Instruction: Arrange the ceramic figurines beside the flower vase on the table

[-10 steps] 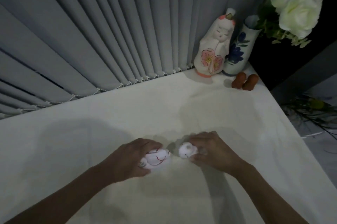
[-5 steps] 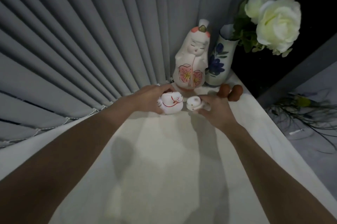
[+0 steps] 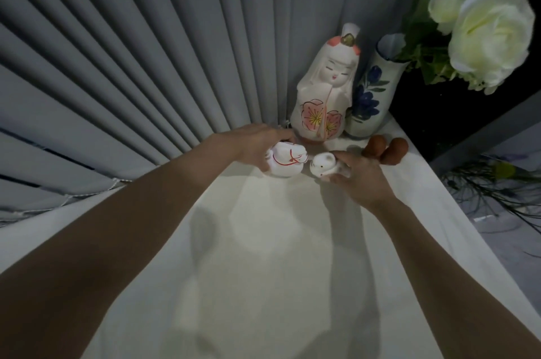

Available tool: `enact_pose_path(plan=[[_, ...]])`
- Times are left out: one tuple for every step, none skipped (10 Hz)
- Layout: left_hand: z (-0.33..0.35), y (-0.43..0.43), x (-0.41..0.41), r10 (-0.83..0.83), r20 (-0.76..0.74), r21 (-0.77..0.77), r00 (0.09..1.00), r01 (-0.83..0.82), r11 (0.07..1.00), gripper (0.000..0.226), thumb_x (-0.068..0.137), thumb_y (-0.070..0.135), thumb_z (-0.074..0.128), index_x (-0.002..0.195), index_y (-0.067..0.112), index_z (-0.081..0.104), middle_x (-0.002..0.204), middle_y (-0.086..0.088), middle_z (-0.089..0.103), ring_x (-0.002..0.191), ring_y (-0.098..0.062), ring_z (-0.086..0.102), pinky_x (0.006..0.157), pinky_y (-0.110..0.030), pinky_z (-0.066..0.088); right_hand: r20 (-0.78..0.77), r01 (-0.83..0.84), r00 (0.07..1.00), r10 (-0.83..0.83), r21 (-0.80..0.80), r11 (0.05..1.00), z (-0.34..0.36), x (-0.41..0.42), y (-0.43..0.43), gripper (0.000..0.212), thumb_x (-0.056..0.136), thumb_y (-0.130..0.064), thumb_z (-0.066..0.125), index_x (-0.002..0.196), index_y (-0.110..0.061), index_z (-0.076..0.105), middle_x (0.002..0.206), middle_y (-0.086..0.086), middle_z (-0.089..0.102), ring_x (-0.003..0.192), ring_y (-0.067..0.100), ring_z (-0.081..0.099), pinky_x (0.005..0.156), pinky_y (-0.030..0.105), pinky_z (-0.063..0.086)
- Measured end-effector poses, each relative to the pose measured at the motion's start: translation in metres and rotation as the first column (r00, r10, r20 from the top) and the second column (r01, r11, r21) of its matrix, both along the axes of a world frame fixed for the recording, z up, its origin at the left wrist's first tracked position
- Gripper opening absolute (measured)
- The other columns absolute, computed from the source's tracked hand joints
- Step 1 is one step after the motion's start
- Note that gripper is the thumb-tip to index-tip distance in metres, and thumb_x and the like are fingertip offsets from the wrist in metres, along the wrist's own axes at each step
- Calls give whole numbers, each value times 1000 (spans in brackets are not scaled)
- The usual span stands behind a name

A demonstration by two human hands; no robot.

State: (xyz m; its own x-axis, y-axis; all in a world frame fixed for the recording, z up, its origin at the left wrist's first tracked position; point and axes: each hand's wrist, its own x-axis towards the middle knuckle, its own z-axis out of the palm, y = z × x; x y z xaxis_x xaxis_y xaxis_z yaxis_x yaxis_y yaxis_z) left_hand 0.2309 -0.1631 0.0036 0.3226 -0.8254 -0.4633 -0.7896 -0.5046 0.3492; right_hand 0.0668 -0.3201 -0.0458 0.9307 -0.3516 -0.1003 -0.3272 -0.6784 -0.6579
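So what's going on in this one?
A person is setting two small white figurines down by the vase. The left hand holds a white figurine with red lines, the right hand a small white animal figurine. Both sit low over the white table, just in front of the tall doll figurine beside the blue-flowered vase. Two brown pieces lie nearby.
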Motion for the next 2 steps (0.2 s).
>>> enact_pose_path(plan=[[0, 2, -3, 32, -12, -19, 999, -32, 999, 74, 63, 10, 80, 127, 25, 46, 123, -3, 62, 104, -23, 58, 79, -26, 45, -45, -23, 999, 23, -9, 1000, 5, 2, 1, 38, 75, -14, 72, 112, -10, 64, 74, -10, 48, 88, 28, 58, 77, 35, 41], [10, 13, -10, 95, -42, -93, 995, -98, 991, 84, 58, 13, 84, 132, 25, 45, 133, 1, 56, 120, -21, 52, 95, -29, 46, -101, -10, 995, 8, -23, 1000, 8, 1, 2, 48, 72, -15, 75, 118, -13, 60, 94, 9, 63, 97, 34, 59, 84, 40, 46]])
